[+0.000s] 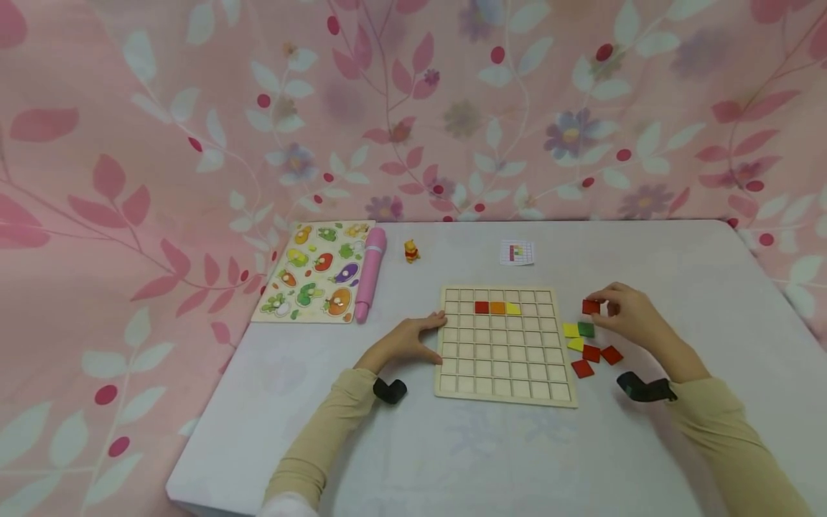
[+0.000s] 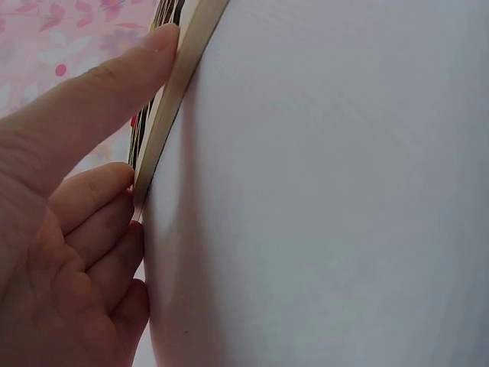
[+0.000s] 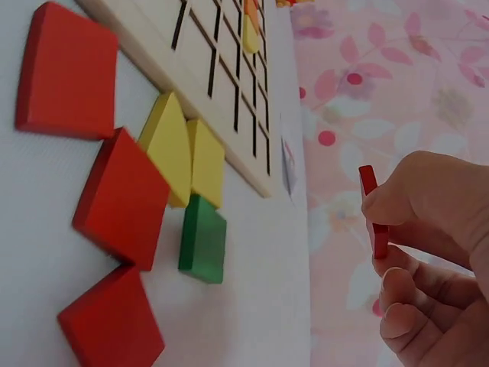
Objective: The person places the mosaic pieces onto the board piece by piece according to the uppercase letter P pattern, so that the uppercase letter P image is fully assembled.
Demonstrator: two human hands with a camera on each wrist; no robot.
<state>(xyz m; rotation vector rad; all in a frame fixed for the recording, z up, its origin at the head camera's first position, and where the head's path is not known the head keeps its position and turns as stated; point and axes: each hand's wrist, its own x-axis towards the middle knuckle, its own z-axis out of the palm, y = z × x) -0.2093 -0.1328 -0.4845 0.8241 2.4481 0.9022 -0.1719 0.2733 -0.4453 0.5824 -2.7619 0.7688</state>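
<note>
My right hand [image 1: 625, 310] pinches a red square tile [image 3: 372, 210] between thumb and fingers, held above the table just right of the wooden grid board [image 1: 504, 399]. Against the board's left edge rests my left hand [image 1: 408, 340], thumb and fingertips touching the rim [image 2: 170, 107]. In the board's second row lie a red tile [image 1: 482, 307], an orange tile [image 1: 497, 308] and a yellow tile [image 1: 513, 309], side by side. Beside the board's right edge are several loose red tiles [image 3: 122, 200], two yellow tiles [image 3: 168, 149] and a green tile [image 3: 203, 240].
Behind the board lies a small printed card [image 1: 517, 253] with a coloured pattern. Further left are a small yellow-and-red figurine [image 1: 411, 250], a pink pen-shaped object [image 1: 370, 274] and a vegetable puzzle board [image 1: 304, 276]. A pink floral cloth [image 1: 452, 108] hangs behind the white table [image 1: 711, 287].
</note>
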